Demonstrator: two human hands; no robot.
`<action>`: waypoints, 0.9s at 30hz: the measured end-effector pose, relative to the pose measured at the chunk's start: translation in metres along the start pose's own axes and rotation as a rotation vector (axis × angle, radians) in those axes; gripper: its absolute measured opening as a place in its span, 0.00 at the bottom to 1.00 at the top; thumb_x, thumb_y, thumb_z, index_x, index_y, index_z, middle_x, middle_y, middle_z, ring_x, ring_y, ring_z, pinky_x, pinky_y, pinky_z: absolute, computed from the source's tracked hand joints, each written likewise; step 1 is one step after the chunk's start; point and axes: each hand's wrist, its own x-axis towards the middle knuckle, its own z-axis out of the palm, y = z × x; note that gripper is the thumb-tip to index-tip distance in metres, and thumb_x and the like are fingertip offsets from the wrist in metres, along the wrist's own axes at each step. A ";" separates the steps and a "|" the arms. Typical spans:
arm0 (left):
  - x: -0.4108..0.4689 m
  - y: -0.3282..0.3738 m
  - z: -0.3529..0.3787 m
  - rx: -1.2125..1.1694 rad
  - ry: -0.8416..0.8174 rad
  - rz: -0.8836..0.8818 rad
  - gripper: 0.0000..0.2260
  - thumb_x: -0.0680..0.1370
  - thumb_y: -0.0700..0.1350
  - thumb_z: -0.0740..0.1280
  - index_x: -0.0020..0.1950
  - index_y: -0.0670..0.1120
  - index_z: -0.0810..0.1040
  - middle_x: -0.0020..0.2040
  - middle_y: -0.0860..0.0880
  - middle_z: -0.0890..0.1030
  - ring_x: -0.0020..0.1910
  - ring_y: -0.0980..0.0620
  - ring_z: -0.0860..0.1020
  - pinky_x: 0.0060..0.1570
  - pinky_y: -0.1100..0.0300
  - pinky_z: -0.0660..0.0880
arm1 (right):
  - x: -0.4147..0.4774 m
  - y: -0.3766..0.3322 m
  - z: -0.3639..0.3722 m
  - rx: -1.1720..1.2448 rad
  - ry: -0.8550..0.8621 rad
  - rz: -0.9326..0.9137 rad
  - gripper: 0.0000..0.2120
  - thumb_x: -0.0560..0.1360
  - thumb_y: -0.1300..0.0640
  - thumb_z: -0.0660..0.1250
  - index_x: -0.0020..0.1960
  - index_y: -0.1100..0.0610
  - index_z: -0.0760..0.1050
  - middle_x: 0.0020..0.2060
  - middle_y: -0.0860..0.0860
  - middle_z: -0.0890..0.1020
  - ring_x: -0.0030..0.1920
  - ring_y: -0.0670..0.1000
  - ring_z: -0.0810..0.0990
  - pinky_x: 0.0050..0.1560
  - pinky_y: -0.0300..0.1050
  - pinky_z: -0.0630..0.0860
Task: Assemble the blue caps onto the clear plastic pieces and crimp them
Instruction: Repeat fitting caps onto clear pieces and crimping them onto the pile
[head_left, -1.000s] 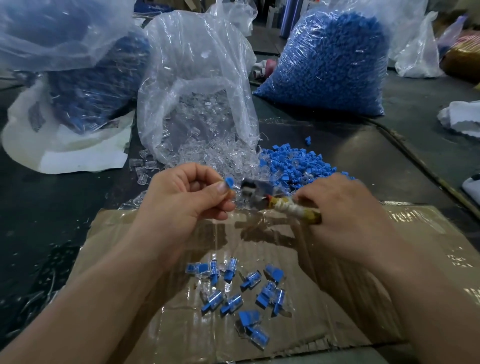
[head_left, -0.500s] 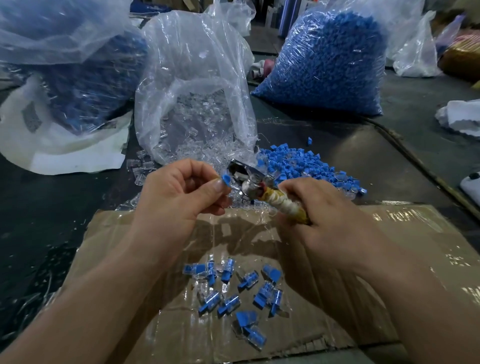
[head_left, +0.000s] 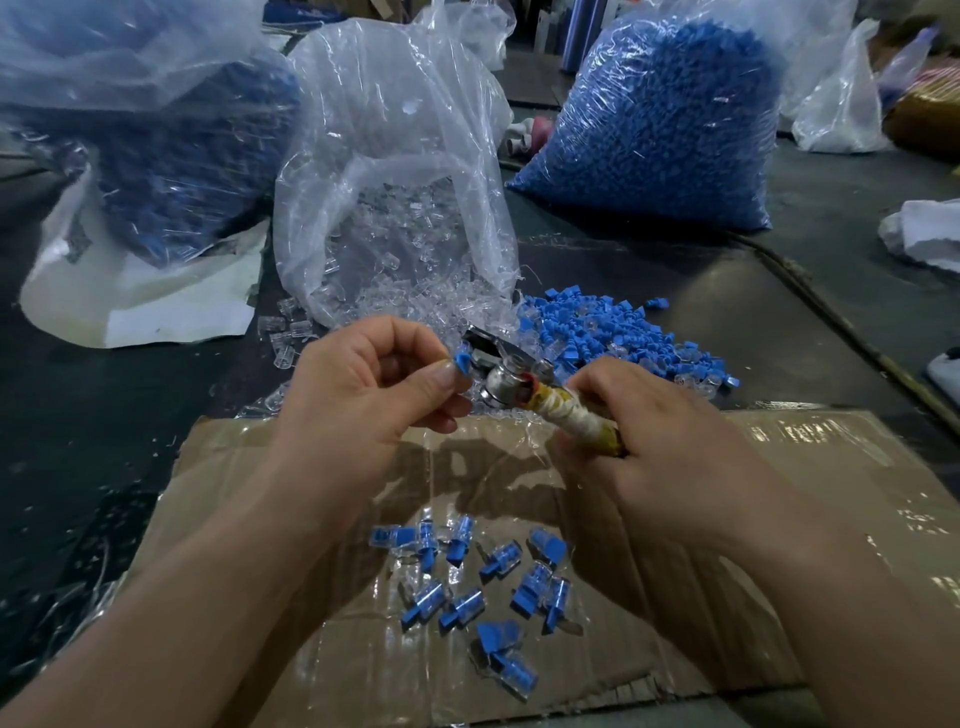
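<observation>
My left hand (head_left: 374, 384) pinches a small blue-capped piece (head_left: 461, 361) between thumb and forefinger, its tip right against the metal head of a crimping tool (head_left: 506, 371). My right hand (head_left: 649, 447) grips the tool's tape-wrapped handle (head_left: 576, 421). Behind the hands lies a loose heap of blue caps (head_left: 623, 338), and an open bag of clear plastic pieces (head_left: 395, 249) spills onto the table. Several assembled blue-and-clear pieces (head_left: 467, 582) lie on the taped cardboard sheet (head_left: 779, 519) below my hands.
A full bag of blue caps (head_left: 665, 119) stands at the back right, another bag of blue parts (head_left: 156, 156) at the back left on white paper. More plastic bags (head_left: 836, 98) and a white cloth (head_left: 930, 234) sit at the right. The table surface (head_left: 78, 415) is dark.
The right hand has swung the tool's head up and to the left, from lying sideways to meeting the capped piece. The left hand has hardly moved.
</observation>
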 end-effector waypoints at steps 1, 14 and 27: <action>0.000 0.000 0.000 0.011 0.002 0.008 0.03 0.69 0.35 0.67 0.38 0.42 0.76 0.33 0.44 0.82 0.31 0.52 0.81 0.31 0.66 0.76 | 0.000 0.000 0.000 0.009 -0.008 0.008 0.08 0.72 0.43 0.60 0.42 0.42 0.61 0.40 0.40 0.69 0.41 0.38 0.67 0.36 0.34 0.60; -0.001 0.000 0.001 0.095 0.018 0.028 0.08 0.71 0.31 0.66 0.37 0.43 0.75 0.31 0.47 0.81 0.29 0.54 0.80 0.30 0.67 0.75 | 0.004 -0.003 0.003 0.008 -0.047 0.051 0.11 0.74 0.49 0.64 0.38 0.45 0.61 0.36 0.41 0.70 0.38 0.39 0.67 0.35 0.38 0.64; -0.004 0.001 0.004 0.146 0.069 0.056 0.07 0.70 0.33 0.68 0.36 0.45 0.77 0.32 0.48 0.82 0.28 0.55 0.80 0.29 0.68 0.75 | 0.002 0.002 -0.003 0.056 -0.055 0.051 0.06 0.73 0.45 0.65 0.44 0.43 0.67 0.37 0.40 0.71 0.39 0.39 0.69 0.37 0.38 0.66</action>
